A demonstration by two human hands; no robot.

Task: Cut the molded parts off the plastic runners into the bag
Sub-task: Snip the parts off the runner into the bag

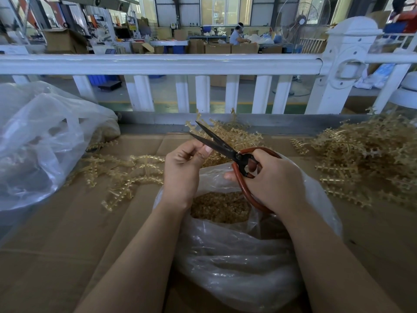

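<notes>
From the head view, my right hand [268, 179] curls its fingers through the red loop handles of the scissors [228, 152], whose black blades stand parted and point up and away to the left. My left hand [184, 170] is raised just beside the blades, fingers bent in against the thumb near the lower blade; whether they pinch a small piece I cannot tell. Directly beneath both hands gapes the clear bag [225, 256], its mouth open, cut amber parts [220, 206] heaped inside. Runners [126, 170] lie on the cardboard [56, 245] left of my fingers, and a larger pile [365, 159] to the right, cut off by the frame edge. Beyond my fingertips a white railing [158, 64] closes the far side.
</notes>
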